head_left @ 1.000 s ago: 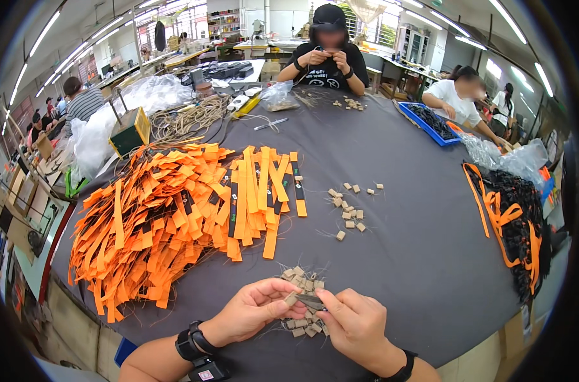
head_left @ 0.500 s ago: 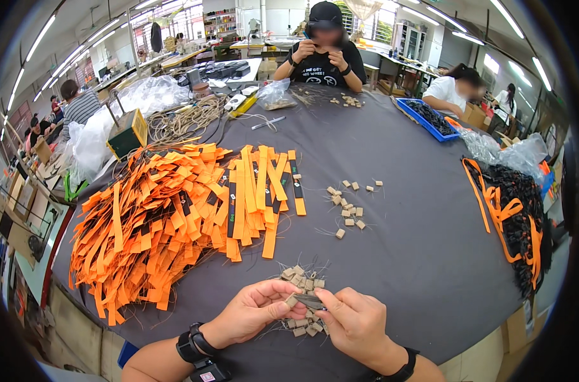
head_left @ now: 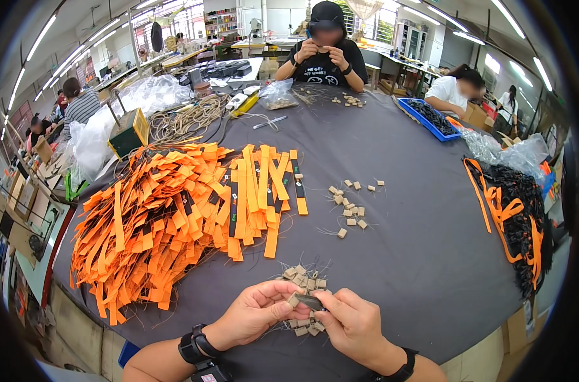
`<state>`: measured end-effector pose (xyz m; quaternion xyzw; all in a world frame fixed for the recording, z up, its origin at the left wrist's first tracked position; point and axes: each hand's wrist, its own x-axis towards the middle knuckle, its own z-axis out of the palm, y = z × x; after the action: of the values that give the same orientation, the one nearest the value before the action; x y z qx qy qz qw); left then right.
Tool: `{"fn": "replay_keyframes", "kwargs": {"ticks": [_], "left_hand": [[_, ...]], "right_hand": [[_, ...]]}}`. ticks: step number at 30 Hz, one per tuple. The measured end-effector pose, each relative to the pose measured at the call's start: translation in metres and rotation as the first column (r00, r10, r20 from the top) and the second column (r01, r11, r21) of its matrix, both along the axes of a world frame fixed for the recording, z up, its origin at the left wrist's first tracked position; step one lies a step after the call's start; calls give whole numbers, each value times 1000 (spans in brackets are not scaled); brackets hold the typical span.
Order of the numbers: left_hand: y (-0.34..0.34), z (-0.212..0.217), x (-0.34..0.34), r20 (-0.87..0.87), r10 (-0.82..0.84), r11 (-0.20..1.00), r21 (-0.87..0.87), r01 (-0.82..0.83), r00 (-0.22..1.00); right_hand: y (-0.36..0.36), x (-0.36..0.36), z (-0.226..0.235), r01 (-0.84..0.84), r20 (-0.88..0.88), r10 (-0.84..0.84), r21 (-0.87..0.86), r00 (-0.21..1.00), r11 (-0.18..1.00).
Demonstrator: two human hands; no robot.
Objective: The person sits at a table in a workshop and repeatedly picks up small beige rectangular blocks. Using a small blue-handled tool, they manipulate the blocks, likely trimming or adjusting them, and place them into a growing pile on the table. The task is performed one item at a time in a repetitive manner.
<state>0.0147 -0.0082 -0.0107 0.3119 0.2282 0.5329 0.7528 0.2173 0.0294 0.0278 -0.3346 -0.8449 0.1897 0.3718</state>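
Over the near middle of the table, my left hand (head_left: 256, 312) pinches a small beige block (head_left: 294, 300) between thumb and fingers. A dark, flat metal tool (head_left: 310, 302), its exact kind partly hidden, is gripped in my right hand (head_left: 354, 323); its end reaches across to the block. Under and around both hands lies a heap of similar beige pieces (head_left: 300, 275) with thin threads sticking out. Farther off, several loose beige pieces (head_left: 350, 212) are scattered on the dark cloth.
A large heap of orange and black strips (head_left: 156, 223) covers the table's left side. Black pieces with orange ribbon (head_left: 515, 216) and a blue tray (head_left: 427, 118) are at the right. Cord (head_left: 188, 118) and a green-yellow box (head_left: 129, 132) stand far left. A person (head_left: 327, 51) sits opposite.
My hands stay nearly in place, with the tool slightly turned against the block. The person opposite has moved their hands a little near the face.
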Motion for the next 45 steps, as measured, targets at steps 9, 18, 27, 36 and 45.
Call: {"fn": "replay_keyframes", "kwargs": {"ticks": [9,18,27,36,45], "left_hand": [[-2,-2,0,-34,21,1000,4,-21,999],[1,-1,0,-44,29,1000,10,-28,999],[0,-2,-2,-67,28,999,25,-26,997],[-1,1,1,-71,22,999,28,-20,997],[-7,8,6,-286,125,992,47,-116,950]], "right_hand": [[2,1,3,4,-34,-6,-86,999,996],[1,1,6,19,44,-24,109,999,994],[1,0,5,9,51,-15,117,999,993],[0,-1,0,-22,-14,22,-3,1000,1000],[0,3,-3,-221,-363,-33,-636,931,739]]}}
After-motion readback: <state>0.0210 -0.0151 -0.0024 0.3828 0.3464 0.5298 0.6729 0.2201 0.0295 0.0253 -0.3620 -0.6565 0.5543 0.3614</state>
